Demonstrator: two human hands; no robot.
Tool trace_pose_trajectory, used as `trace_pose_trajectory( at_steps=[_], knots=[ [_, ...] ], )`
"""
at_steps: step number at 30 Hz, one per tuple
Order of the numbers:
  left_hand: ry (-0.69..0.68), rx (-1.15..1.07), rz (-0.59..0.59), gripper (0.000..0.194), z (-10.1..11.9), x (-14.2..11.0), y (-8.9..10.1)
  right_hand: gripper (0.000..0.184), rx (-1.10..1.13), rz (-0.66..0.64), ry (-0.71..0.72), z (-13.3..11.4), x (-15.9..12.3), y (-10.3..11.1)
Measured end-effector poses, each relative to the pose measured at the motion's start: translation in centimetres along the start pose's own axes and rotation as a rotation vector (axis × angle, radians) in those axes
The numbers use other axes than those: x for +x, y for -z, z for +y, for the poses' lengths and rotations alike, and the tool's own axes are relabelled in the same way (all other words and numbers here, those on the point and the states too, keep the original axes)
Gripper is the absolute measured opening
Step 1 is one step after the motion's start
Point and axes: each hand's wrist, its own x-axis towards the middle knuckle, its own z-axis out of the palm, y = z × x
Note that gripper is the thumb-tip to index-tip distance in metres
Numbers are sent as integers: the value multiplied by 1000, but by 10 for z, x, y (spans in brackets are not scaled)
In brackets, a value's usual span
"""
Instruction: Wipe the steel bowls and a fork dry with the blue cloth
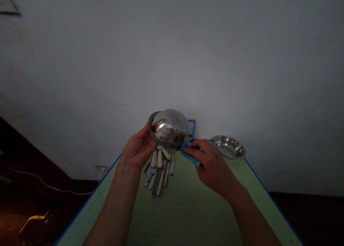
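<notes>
My left hand [138, 149] grips a shiny steel bowl [170, 128] by its rim and holds it tilted in the air, its outer bottom turned toward me. My right hand [208, 160] is closed on a small blue cloth [188, 153], which it presses against the bowl's lower right side. Both hands hover above the far half of a green table [188, 210] with a blue edge.
A pile of several knives and other cutlery [159, 169] lies on the table under the bowl. A second steel bowl [229, 146] rests at the far right corner. A small blue-and-white box [191, 128] stands behind the held bowl against a white wall. A cable runs on the dark floor at left.
</notes>
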Motion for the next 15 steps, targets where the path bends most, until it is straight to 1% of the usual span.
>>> trace_pose_trajectory(
  at_steps=[6,12,15],
  knots=[
    [26,-23,-49,41,-2,-1,-2,63,-10,3,17,-5,1,-1],
    [9,23,1,40,-7,-5,-13,64,5,-2,21,-11,2,2],
    [19,48,-9,40,-10,-6,-16,63,8,-3,22,-14,3,4]
  ],
)
